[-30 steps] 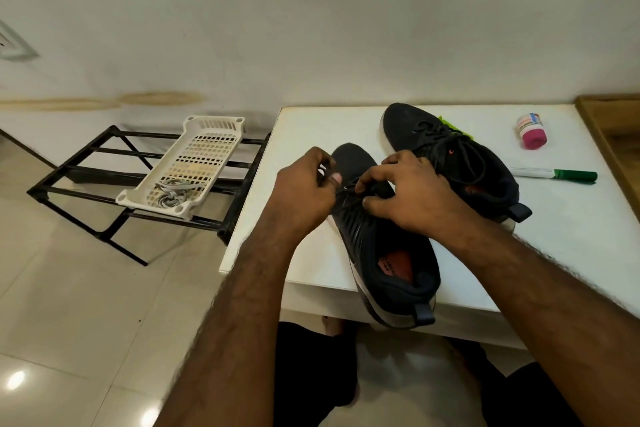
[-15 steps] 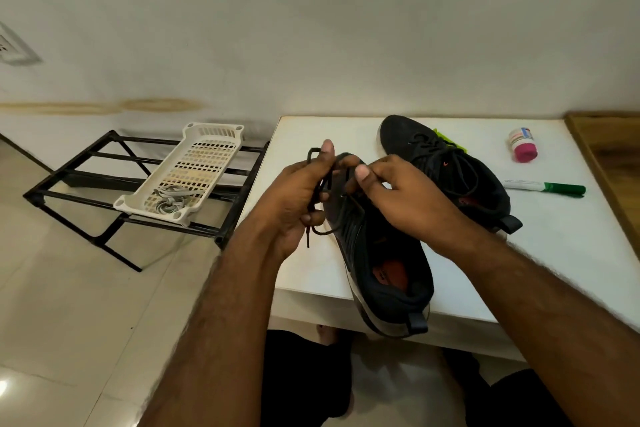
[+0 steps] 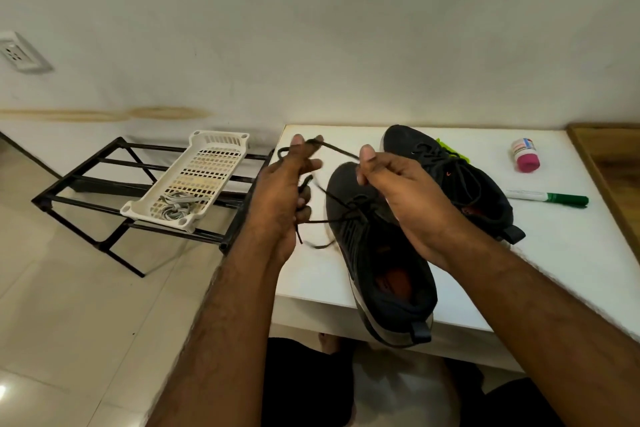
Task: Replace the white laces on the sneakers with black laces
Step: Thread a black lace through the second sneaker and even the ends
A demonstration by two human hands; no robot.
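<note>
near sneaker (image 3: 377,253) sits at the front edge of the white surface (image 3: 568,253), heel overhanging the edge toward me, toe pointing away; long axis runs near-to-far, tilted slightly left. dark knit upper, ribbed side panel, pale sole, pull tab at heel. my left hand (image 3: 280,198) is off the surface's left edge, above the gap beside the rack; its fingers (image 3: 304,163) curl round a loop of black lace (image 3: 337,149), loose end dangling below the hand. my right hand (image 3: 398,187) hovers over the forefoot, thumb and forefinger pinching the same lace, which stretches taut between both hands and runs down to the eyelets. second sneaker (image 3: 446,173) lies behind and right, already laced black, toe toward the wall, roughly parallel to the first. open surface to the right of the shoes up to a green-capped marker (image 3: 550,197) and a small pink-capped bottle (image 3: 524,154); wooden edge at far right. left of the surface: black metal rack (image 3: 86,180) carrying a white perforated plastic tray (image 3: 204,170) with pale laces (image 3: 175,206) coiled in its near end. tiled floor below.
</note>
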